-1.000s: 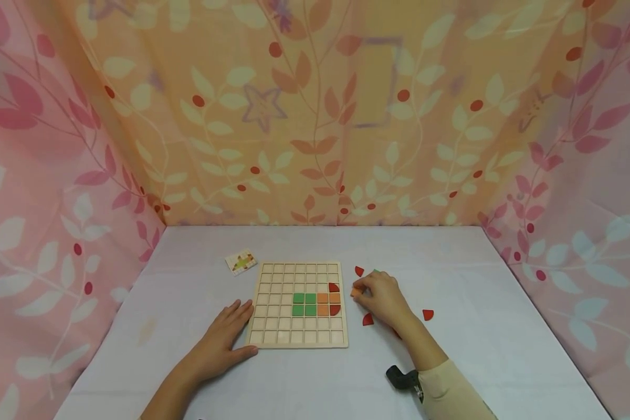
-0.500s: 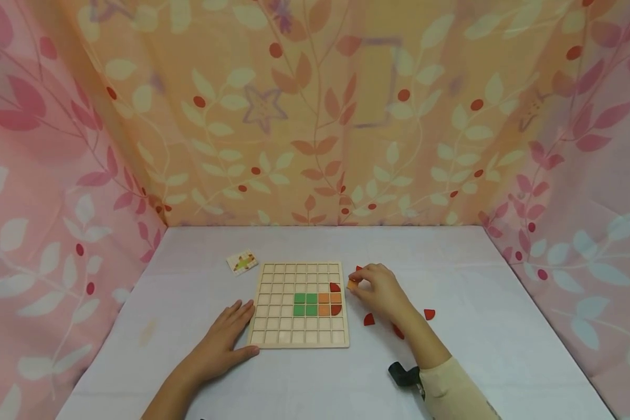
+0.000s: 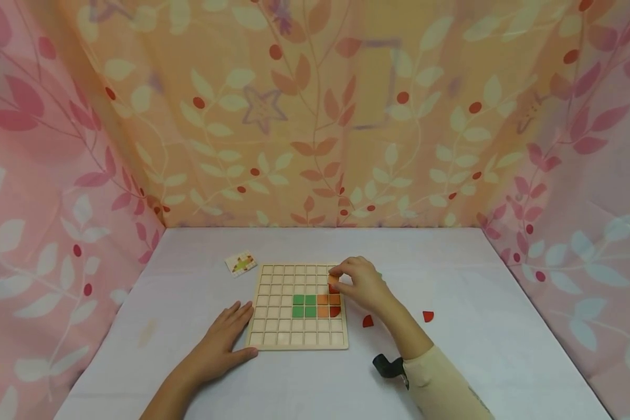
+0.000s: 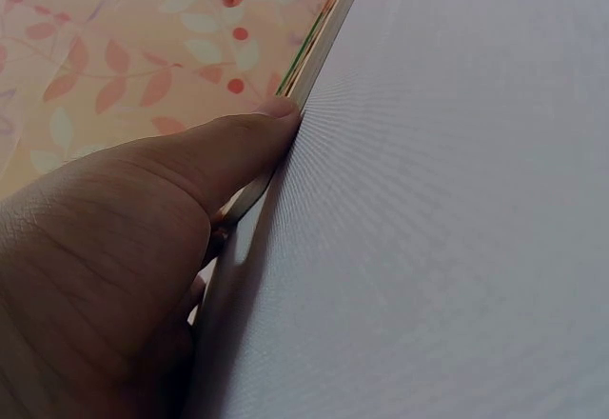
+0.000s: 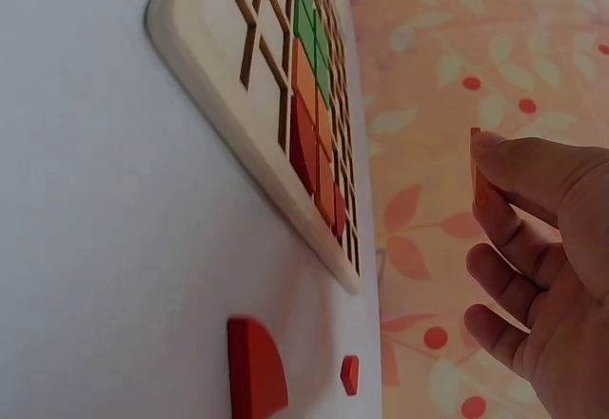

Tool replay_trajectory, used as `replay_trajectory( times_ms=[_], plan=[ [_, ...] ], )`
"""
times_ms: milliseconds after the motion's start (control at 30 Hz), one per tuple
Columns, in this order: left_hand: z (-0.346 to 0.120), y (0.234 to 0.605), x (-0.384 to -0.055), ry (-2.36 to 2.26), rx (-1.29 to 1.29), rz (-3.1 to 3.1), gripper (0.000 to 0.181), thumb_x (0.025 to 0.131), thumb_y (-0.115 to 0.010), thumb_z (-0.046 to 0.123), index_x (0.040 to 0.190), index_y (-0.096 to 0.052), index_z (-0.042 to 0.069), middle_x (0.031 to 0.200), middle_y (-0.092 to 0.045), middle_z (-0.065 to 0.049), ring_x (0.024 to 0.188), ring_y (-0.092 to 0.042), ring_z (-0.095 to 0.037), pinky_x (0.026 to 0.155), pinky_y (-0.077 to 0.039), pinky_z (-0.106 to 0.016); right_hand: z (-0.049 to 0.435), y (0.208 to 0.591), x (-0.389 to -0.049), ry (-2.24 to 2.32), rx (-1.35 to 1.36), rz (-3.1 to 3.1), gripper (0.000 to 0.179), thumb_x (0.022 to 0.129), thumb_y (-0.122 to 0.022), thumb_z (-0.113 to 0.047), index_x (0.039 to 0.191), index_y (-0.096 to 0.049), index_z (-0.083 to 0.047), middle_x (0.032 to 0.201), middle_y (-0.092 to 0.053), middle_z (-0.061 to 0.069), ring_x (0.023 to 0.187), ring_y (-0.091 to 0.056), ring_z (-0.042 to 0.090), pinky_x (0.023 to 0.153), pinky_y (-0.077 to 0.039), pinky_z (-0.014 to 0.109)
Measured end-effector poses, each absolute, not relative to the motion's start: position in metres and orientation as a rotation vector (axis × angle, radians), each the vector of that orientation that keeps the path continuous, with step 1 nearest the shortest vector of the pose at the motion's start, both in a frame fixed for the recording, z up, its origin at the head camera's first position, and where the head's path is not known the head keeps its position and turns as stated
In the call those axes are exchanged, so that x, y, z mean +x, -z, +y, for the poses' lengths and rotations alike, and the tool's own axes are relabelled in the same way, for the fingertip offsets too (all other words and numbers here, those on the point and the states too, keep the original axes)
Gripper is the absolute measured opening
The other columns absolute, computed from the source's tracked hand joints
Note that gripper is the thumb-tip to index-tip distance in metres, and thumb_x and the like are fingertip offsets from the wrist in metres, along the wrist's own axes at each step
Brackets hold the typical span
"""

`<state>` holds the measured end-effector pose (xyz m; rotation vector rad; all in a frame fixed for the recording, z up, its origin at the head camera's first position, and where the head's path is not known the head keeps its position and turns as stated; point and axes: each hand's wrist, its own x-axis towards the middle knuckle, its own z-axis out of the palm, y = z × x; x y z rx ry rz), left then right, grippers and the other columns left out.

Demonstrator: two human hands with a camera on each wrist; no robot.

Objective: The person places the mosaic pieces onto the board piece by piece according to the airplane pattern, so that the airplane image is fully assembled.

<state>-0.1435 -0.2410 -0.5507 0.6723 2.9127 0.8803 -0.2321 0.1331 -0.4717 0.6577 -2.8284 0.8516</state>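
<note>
My right hand (image 3: 364, 286) pinches an orange square tile (image 5: 478, 167) between thumb and fingertips, held above the right edge of the wooden grid board (image 3: 283, 338). Under it, a red quarter-round tile (image 3: 333, 289) is partly covered. Lower on the grid lie several green square tiles (image 3: 298, 311), orange square tiles (image 3: 322, 305) and another red quarter-round tile (image 3: 335, 312). My left hand (image 3: 221, 341) rests against the board's left side, fingers extended. In the left wrist view, the thumb (image 4: 238, 152) touches the board's edge.
Loose red quarter-round pieces (image 3: 367, 321) lie on the white table right of the board. A green piece (image 3: 380, 275) peeks out behind the right hand. At the board's upper left is a small pattern card (image 3: 241, 264). Patterned curtains (image 3: 315, 116) enclose the table.
My right hand has moved left with the orange tile, from beside the board to over its right column. The left hand keeps its place.
</note>
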Motion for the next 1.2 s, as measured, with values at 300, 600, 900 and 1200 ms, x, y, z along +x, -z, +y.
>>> replay_trajectory(
  times_ms=[300,600,900,1200],
  plan=[
    [-0.243,0.552,-0.144,-0.875,0.649,2.898,0.097,0.087,-0.072,0.061,0.161,-0.033,0.012,0.17,-0.026,0.002,0.159,-0.014,-0.029,0.127,0.009,-0.023,0.107,0.477,-0.24,-0.894,0.72,-2.846,0.026,0.09,-0.08,-0.029,0.115,-0.078,-0.02,0.101,-0.067,-0.011,0.11,-0.056,0.017,0.102,-0.046,0.044],
    [-0.243,0.551,-0.144,-0.895,0.664,2.897,0.097,0.087,-0.074,0.059,0.161,-0.033,0.012,0.169,-0.027,0.0,0.159,-0.014,-0.031,0.126,0.009,-0.022,0.082,0.485,-0.251,-0.858,0.814,-2.831,0.026,0.093,-0.077,-0.031,0.115,-0.078,-0.017,0.102,-0.069,-0.007,0.109,-0.058,0.02,0.099,-0.048,0.045],
    [-0.242,0.551,-0.145,-0.895,0.662,2.893,0.096,0.087,-0.074,0.059,0.161,-0.034,0.012,0.169,-0.027,0.001,0.159,-0.015,-0.031,0.121,0.013,-0.014,0.067,0.498,-0.258,-0.893,0.833,-2.855,0.027,0.093,-0.077,-0.034,0.115,-0.079,-0.019,0.104,-0.07,-0.007,0.106,-0.057,0.017,0.096,-0.049,0.04],
    [-0.242,0.552,-0.145,-0.892,0.658,2.893,0.096,0.087,-0.072,0.062,0.161,-0.034,0.014,0.169,-0.027,0.001,0.159,-0.015,-0.03,0.121,0.013,-0.013,0.059,0.506,-0.264,-0.893,0.827,-2.904,0.029,0.09,-0.08,-0.033,0.116,-0.079,-0.019,0.105,-0.07,-0.006,0.103,-0.056,0.016,0.092,-0.051,0.036]
  ],
)
